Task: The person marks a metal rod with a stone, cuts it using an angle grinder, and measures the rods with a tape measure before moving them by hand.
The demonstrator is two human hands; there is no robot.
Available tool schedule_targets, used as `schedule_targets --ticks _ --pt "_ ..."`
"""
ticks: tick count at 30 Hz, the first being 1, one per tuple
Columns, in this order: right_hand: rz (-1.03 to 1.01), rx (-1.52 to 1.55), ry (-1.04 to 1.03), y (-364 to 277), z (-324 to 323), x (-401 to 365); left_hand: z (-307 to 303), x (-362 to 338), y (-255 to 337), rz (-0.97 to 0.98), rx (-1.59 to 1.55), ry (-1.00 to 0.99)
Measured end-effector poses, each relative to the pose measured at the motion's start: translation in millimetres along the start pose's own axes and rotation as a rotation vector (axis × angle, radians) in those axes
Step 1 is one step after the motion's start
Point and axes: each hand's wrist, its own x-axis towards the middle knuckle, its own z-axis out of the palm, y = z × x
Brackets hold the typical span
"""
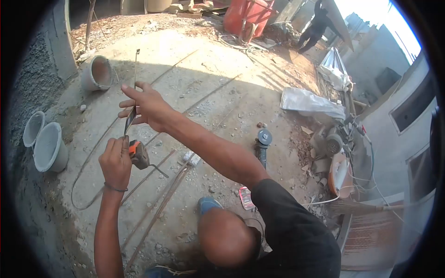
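Observation:
My left hand (pixel 117 160) is closed at the left of the view, with an orange and black tape measure (pixel 140 156) against its finger side. From these fingers the tape blade (pixel 129 123) runs upward and away, ending in a small hook over the concrete. My right hand (pixel 150 109) reaches across from the right, its fingers spread around the blade. Thin steel rods (pixel 160 208) lie on the floor beneath and beside both hands. One rod (pixel 79 178) bends in a wide curve at the left.
An angle grinder (pixel 263 144) stands right of centre, near a red and white packet (pixel 246 198). Buckets (pixel 52 147) line the left wall. White sacks (pixel 311 103), cables and a broom (pixel 357 207) lie right. Far back are a red wheelbarrow (pixel 245 21) and another person (pixel 317 27).

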Motion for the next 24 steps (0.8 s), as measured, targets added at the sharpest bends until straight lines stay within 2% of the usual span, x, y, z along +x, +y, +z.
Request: schedule_targets --ticks 2,3,5,7,8,10,11,12,14,16,17,18,19,20,21,22,24 --pt "-0.122 0.202 0.152 25 -20 -8 41 -21 1 0.047 0.0 0.004" --pt "-0.133 0.191 0.17 32 -35 -9 54 -29 3 0.033 0.028 0.06" --pt "-0.185 0.464 0.249 43 -58 -10 78 -45 7 0.022 0.048 0.115" --pt "-0.192 0.512 0.2 33 -48 -26 98 -60 15 -0.225 -0.024 0.21" --pt "-0.194 0.563 0.144 25 -39 -33 106 -67 19 -0.227 -0.031 0.205" --pt "-0.175 0.488 0.084 26 -26 -29 119 -81 30 -0.522 -0.336 0.231" --pt "-0.367 0.285 0.016 31 -15 -20 129 -89 36 -0.639 -0.428 0.259" --pt "-0.555 0.083 -0.054 37 -4 -13 136 -96 43 -0.64 -0.42 0.254" --pt "-0.777 -0.282 -0.178 45 22 -12 146 -112 58 -0.913 -0.536 0.182" --pt "-0.745 -0.566 -0.552 59 41 -16 153 -121 77 -1.144 -0.803 0.257" --pt "-0.819 -0.69 -0.66 70 50 -20 157 -126 83 -1.012 -0.773 0.358" --pt "-0.896 -0.816 -0.77 78 58 -22 168 -139 73 -1.01 -0.756 0.358" --pt "-0.903 -0.796 -0.778 76 59 -28 183 -159 61 -1.036 -0.773 0.467" --pt "-0.784 -0.734 -0.761 68 53 -44 186 -173 53 -1.06 -0.787 0.581" --pt "-0.665 -0.674 -0.745 59 46 -58 172 -167 52 -1.066 -0.734 0.573" --pt "-0.652 -0.72 -0.659 58 35 -64 158 -160 51 -1.072 -0.68 0.566" --pt "-0.578 -0.855 -0.516 70 -2 -64 123 -139 57 -1.333 -0.931 0.622"
